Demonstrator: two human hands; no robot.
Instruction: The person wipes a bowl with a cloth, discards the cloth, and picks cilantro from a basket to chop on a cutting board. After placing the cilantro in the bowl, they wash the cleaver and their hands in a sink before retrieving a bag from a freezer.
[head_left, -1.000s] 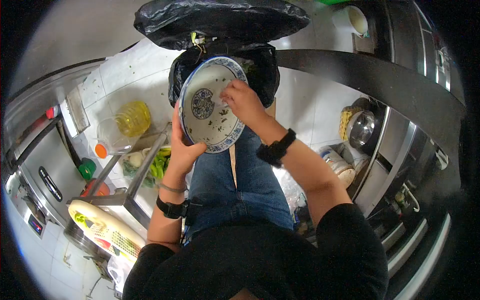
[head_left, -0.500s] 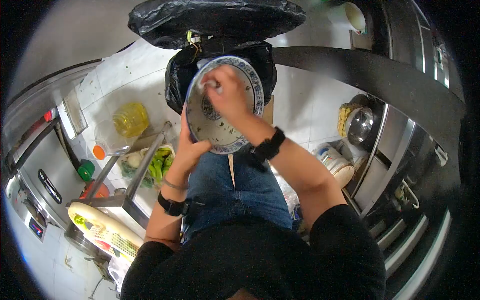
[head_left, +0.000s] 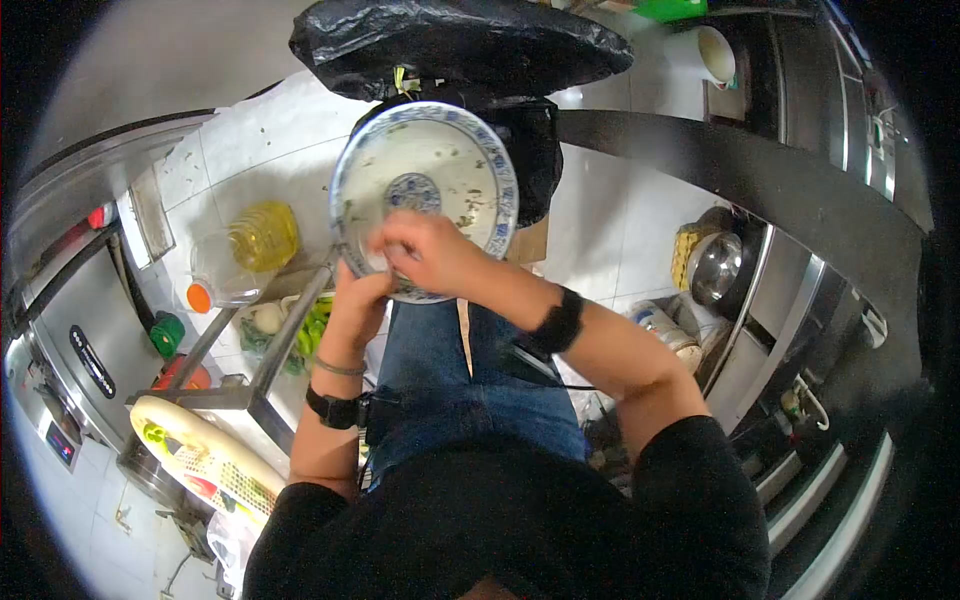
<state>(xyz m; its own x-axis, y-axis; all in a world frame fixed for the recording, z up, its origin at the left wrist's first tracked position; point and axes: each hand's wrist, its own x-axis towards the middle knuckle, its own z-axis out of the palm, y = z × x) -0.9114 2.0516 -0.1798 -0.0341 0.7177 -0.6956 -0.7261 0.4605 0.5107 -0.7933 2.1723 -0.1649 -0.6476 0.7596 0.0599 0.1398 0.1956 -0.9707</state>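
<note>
A large white bowl with a blue pattern (head_left: 428,192) is held over my thighs, its inside facing up, with small dark green bits stuck to it. My left hand (head_left: 362,295) grips its lower left rim, thumb over the edge. Inside the bowl, near that same rim, is my right hand (head_left: 425,250), its fingers curled and blurred around something I cannot make out. Just beyond the bowl is a black plastic bag (head_left: 460,45), partly hidden by it, with green scraps at its opening.
At the left are a jug of yellow oil (head_left: 264,237), a metal rack (head_left: 290,345), green vegetables (head_left: 313,330) and a cream basket (head_left: 205,448). A metal bowl (head_left: 716,268) and a white bucket (head_left: 665,335) stand at the right, beside steel shelving.
The bowl has shifted left and now shows more of its inside. My right hand has moved down from the bowl's upper left to its lower left, near my left hand.
</note>
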